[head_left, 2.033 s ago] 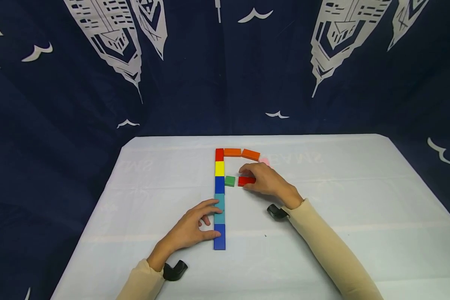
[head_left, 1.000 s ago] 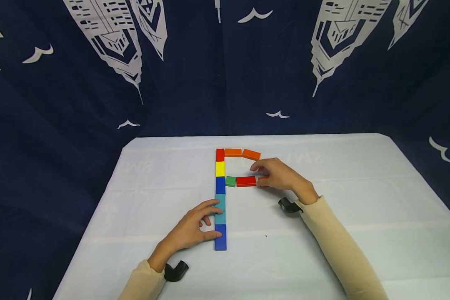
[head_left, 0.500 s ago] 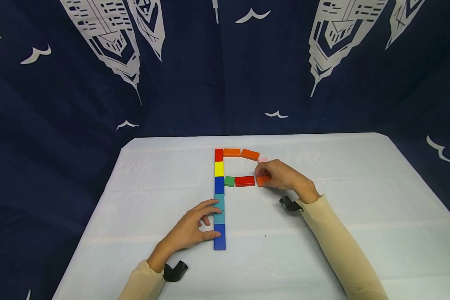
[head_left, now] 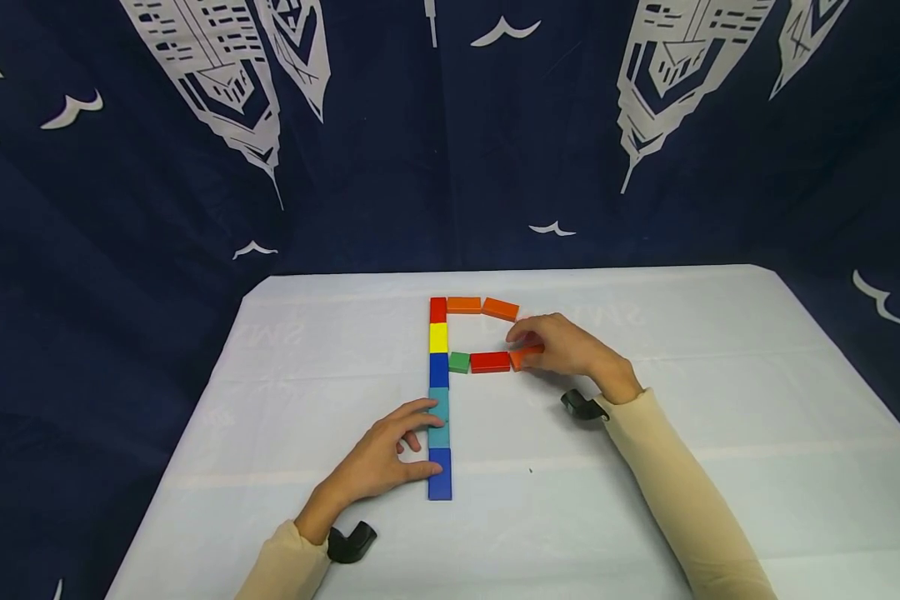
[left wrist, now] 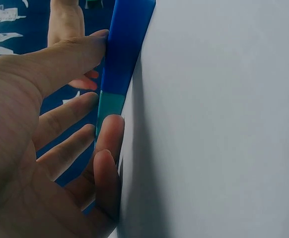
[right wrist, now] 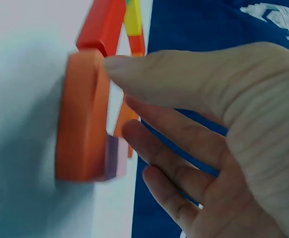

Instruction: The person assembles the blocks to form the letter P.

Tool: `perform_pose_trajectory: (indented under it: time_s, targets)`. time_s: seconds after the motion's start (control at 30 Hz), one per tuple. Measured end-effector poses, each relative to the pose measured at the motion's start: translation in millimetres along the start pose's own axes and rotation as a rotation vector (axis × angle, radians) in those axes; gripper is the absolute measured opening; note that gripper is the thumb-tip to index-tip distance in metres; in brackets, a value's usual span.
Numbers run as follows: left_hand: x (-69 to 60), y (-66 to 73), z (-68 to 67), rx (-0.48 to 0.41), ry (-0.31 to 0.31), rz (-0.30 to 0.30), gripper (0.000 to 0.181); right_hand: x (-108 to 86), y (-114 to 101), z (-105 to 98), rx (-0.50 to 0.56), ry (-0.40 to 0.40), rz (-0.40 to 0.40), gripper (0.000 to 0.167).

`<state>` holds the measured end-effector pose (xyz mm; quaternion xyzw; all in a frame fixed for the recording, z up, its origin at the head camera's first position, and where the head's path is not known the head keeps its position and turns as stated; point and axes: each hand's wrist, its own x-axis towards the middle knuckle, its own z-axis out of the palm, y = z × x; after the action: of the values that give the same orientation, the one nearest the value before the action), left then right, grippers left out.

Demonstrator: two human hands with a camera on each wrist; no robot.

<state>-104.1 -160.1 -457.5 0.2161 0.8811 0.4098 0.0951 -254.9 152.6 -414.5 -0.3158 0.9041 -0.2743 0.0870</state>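
My right hand point(head_left: 566, 348) is over an orange block point(right wrist: 82, 119), its thumb touching the block's edge while the other visible fingers stand apart from it. That block angles away at the right end of a short row with a red block point(head_left: 490, 362) and a green block point(head_left: 459, 362). My left hand point(head_left: 382, 450) lies beside the long column, fingertips on the light blue blocks point(head_left: 438, 404) and thumb on the lowest dark blue block point(head_left: 440, 483). Above these in the column come another dark blue block point(head_left: 438, 370), a yellow block point(head_left: 438, 337) and a red one.
Two more orange blocks point(head_left: 464, 306) run right from the column's top, the second one slanted. A pink block point(right wrist: 120, 157) shows behind the orange block in the right wrist view. White cloth point(head_left: 307, 358) covers the table, and a dark blue patterned curtain point(head_left: 390, 192) hangs behind.
My right hand has gone from the red block rightward to the orange block. The red block now sits closer to the green one. The orange block has turned, and the right fingers have spread. Left hand unmoved.
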Motion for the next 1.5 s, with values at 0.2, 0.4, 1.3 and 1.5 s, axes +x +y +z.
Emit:
perform_pose_trajectory:
  time_s: [0.2, 0.4, 1.3, 1.5]
  targets:
    - [0.3, -0.9, 0.3, 0.006, 0.002, 0.003, 0.051, -4.8, 17, -4, -0.010, 0.149, 0.085, 0.023]
    - [0.0, -1.3, 0.9, 0.010, 0.000, 0.001, 0.051, -5.7, 30, -2, -0.011, 0.136, 0.117, 0.028]
    - [-0.4, 0.0, 0.5, 0.002, 0.006, 0.000, 0.049, -10.6, 39, -10, 0.119, -0.018, 0.211, 0.064]
    - [-0.5, -0.7, 0.3, -0.005, 0.009, 0.006, 0.049, -11.6, 42, -12, 0.111, -0.050, 0.199, 0.068]
